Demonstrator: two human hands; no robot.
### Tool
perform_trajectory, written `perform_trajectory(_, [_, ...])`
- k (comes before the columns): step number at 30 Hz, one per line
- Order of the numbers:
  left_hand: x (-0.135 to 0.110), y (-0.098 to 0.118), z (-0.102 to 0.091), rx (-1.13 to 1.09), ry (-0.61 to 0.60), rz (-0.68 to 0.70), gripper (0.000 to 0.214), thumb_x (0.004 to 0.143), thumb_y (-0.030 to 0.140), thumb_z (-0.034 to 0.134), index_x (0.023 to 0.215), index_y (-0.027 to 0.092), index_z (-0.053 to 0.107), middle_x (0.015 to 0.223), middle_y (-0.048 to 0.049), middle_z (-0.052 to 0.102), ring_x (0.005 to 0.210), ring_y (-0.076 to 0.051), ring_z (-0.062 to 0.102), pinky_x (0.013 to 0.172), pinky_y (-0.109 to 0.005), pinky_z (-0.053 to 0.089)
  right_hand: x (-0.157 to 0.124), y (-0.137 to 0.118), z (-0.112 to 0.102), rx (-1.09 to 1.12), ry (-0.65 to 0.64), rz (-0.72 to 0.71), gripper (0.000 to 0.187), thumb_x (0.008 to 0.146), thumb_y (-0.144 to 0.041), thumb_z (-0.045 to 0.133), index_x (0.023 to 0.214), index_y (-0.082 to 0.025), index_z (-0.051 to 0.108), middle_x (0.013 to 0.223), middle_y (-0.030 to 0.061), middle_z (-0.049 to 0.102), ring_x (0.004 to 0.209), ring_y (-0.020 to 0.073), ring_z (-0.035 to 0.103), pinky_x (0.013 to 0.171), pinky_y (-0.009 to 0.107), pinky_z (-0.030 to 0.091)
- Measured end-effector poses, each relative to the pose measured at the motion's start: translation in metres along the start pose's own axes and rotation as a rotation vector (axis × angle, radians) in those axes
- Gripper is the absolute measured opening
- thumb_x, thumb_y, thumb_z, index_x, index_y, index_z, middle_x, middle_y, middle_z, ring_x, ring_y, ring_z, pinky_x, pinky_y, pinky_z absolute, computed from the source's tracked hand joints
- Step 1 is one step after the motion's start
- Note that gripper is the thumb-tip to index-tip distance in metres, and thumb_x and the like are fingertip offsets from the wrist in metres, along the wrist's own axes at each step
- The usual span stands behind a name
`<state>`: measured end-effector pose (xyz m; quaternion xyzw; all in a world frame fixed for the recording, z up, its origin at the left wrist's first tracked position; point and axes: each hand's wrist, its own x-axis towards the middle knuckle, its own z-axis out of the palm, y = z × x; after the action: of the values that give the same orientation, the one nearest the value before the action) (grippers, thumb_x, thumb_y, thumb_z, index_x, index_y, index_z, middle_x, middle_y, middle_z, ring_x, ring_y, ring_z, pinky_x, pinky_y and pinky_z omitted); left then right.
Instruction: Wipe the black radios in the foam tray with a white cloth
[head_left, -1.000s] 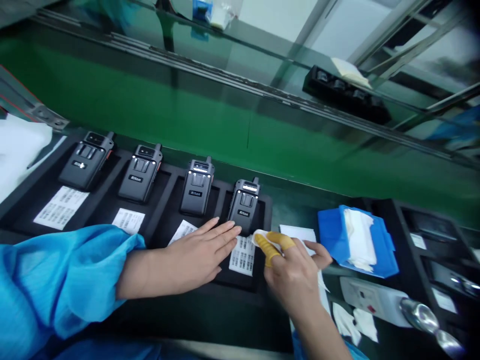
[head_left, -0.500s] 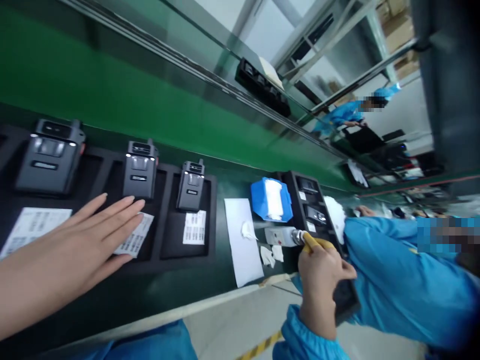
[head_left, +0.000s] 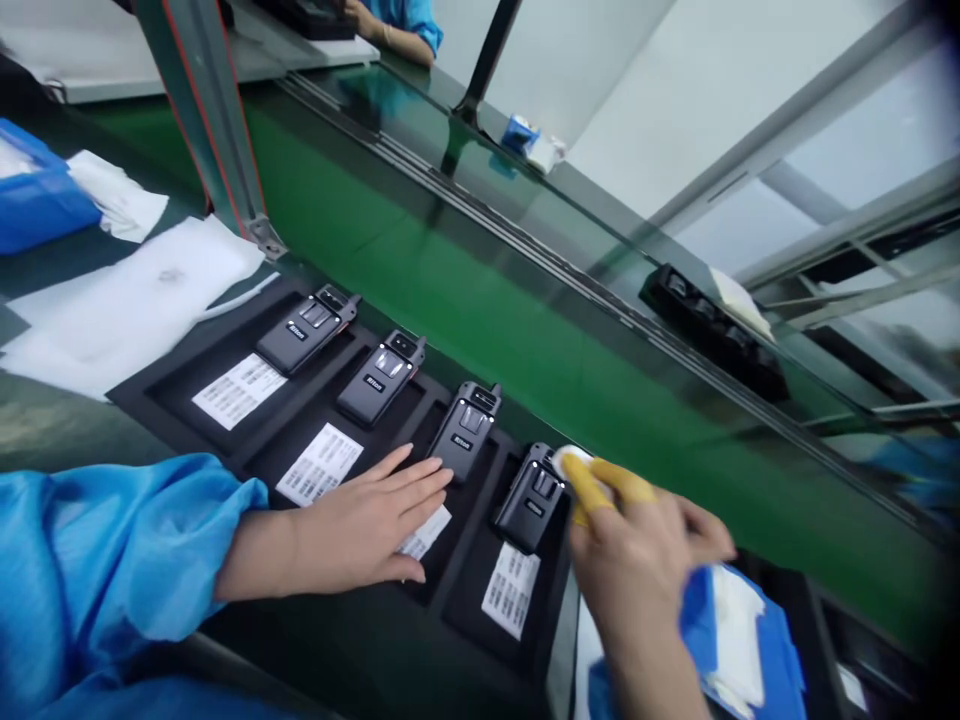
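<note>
My left hand (head_left: 367,520) lies open and flat, its fingertips touching the bottom of a black handheld radio (head_left: 463,440) in a black foam tray (head_left: 457,590). It partly covers a label sheet (head_left: 429,530). My right hand (head_left: 637,530), yellow covers on two fingers, pinches a small white wipe (head_left: 564,460) against the upper end of the rightmost radio (head_left: 531,505). Below that radio is another label sheet (head_left: 511,590). Two more radios, one at the far left (head_left: 306,330) and one beside it (head_left: 381,380), rest in their own compartments.
White sheets (head_left: 150,290) lie left of the tray, near a blue box (head_left: 45,200) and white cloths (head_left: 120,195). Another blue box (head_left: 780,640) with white wipes stands at lower right. Behind the tray rises a green panel (head_left: 525,320); a metal post (head_left: 210,110) stands at left.
My view has swung left along the bench. My right hand has moved from a white bottle to the rightmost radio, with the wipe now at its fingertips. My left hand stays flat over the tray.
</note>
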<state>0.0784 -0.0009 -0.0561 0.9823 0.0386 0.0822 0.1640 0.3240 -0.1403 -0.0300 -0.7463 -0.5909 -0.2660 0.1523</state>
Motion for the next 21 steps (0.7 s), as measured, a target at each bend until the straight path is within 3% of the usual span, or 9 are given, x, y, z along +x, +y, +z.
perform_trajectory(3, [-0.001, 0.000, 0.000, -0.009, 0.022, -0.009, 0.057, 0.089, 0.044, 0.053, 0.134, 0.010, 0.044, 0.143, -0.0135, 0.039, 0.136, -0.026, 0.031, 0.115, -0.044, 0.016, 0.038, -0.034, 0.033, -0.033, 0.005, -0.140, 0.021, 0.076, -0.007, 0.050, 0.069, -0.022, 0.062, 0.089, 0.0009, 0.064, 0.088, 0.0165, 0.051, 0.093, 0.044, 0.023])
perform_trajectory(7, [-0.002, 0.001, -0.001, 0.020, 0.046, -0.010, 0.053, 0.091, 0.040, 0.050, 0.133, 0.008, 0.045, 0.141, -0.0119, 0.043, 0.134, -0.024, 0.034, 0.115, -0.042, 0.016, 0.065, -0.054, 0.052, -0.063, 0.027, -0.326, 0.024, 0.079, -0.004, 0.049, 0.079, -0.021, 0.065, 0.089, 0.0010, 0.067, 0.089, 0.0158, 0.052, 0.096, 0.043, 0.020])
perform_trajectory(10, [-0.003, 0.000, 0.000, 0.029, 0.066, -0.009, 0.050, 0.092, 0.038, 0.048, 0.132, 0.009, 0.045, 0.139, -0.0107, 0.046, 0.133, -0.023, 0.035, 0.115, -0.041, 0.016, 0.066, -0.049, 0.057, -0.053, 0.010, -0.365, 0.026, 0.083, -0.004, 0.046, 0.080, -0.021, 0.065, 0.086, 0.0000, 0.067, 0.089, 0.0148, 0.053, 0.097, 0.042, 0.019])
perform_trajectory(14, [-0.001, 0.000, 0.002, 0.028, 0.081, -0.019, 0.048, 0.092, 0.036, 0.048, 0.132, 0.009, 0.046, 0.139, -0.0103, 0.046, 0.133, -0.022, 0.036, 0.114, -0.040, 0.018, 0.062, -0.042, 0.057, -0.043, 0.020, -0.350, 0.031, 0.085, -0.004, 0.042, 0.067, -0.020, 0.062, 0.078, -0.0013, 0.065, 0.087, 0.0126, 0.054, 0.097, 0.041, 0.019])
perform_trajectory(21, [0.002, 0.000, 0.003, 0.042, 0.032, -0.037, 0.046, 0.092, 0.037, 0.047, 0.129, 0.010, 0.050, 0.139, -0.0082, 0.046, 0.130, -0.022, 0.040, 0.114, -0.038, 0.018, 0.064, -0.046, 0.057, -0.037, 0.028, -0.383, 0.028, 0.085, -0.006, 0.043, 0.076, -0.023, 0.063, 0.078, -0.0037, 0.065, 0.086, 0.0107, 0.054, 0.096, 0.039, 0.019])
